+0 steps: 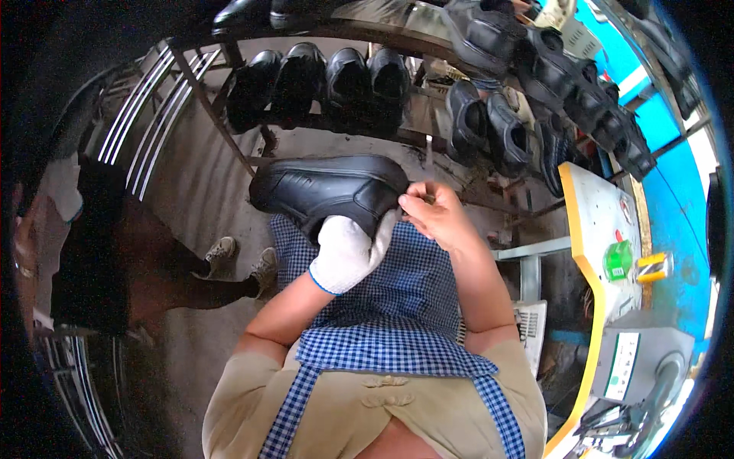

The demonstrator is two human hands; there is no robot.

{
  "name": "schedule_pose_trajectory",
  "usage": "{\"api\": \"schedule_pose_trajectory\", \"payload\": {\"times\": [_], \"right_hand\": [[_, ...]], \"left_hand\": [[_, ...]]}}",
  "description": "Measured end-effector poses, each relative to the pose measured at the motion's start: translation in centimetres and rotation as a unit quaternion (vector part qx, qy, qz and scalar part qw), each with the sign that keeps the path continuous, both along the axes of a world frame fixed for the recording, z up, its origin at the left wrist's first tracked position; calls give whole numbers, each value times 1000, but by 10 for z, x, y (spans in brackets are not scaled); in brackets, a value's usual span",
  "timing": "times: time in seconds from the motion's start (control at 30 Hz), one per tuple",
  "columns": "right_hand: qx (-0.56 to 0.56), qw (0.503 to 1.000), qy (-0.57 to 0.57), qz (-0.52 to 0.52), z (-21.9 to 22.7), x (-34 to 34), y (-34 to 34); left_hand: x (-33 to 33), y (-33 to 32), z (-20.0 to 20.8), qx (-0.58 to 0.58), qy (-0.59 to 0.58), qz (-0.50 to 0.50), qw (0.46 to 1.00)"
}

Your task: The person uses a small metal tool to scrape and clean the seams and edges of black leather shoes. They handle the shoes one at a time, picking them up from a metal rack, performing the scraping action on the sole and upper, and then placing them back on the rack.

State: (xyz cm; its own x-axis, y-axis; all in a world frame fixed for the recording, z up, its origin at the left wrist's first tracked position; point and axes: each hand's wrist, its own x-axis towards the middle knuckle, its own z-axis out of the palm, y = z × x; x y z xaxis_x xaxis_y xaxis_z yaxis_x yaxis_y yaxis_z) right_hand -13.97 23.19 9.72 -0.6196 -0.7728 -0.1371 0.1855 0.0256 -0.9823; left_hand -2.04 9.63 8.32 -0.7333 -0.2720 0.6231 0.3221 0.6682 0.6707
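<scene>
A black leather shoe is held up in front of my checked apron, lying on its side with its toe to the left and its thick sole uppermost. My left hand, in a white knitted glove with a blue cuff, reaches into the shoe's opening and grips it there. At the heel end, on the right, my bare right hand has its thumb and forefinger pinched together against the shoe's edge. Whether a small thing sits between those fingertips is hidden.
Metal racks ahead carry several black shoes. To my right stands a yellow-edged table with a green tape roll and a grey machine. Another person in dark clothes stands close on my left.
</scene>
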Motion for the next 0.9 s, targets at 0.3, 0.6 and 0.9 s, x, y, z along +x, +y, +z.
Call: {"api": "schedule_pose_trajectory", "payload": {"times": [0.3, 0.6, 0.9], "right_hand": [[-28, 904, 150, 400, 33, 61, 16], [-40, 841, 520, -144, 18, 4, -1], [104, 597, 796, 0, 47, 1, -4]], "left_hand": [[-14, -16, 4, -22, -63, 70, 995], [-2, -24, 17, 493, -104, -127, 854], [4, -16, 26, 204, -91, -20, 975]]}}
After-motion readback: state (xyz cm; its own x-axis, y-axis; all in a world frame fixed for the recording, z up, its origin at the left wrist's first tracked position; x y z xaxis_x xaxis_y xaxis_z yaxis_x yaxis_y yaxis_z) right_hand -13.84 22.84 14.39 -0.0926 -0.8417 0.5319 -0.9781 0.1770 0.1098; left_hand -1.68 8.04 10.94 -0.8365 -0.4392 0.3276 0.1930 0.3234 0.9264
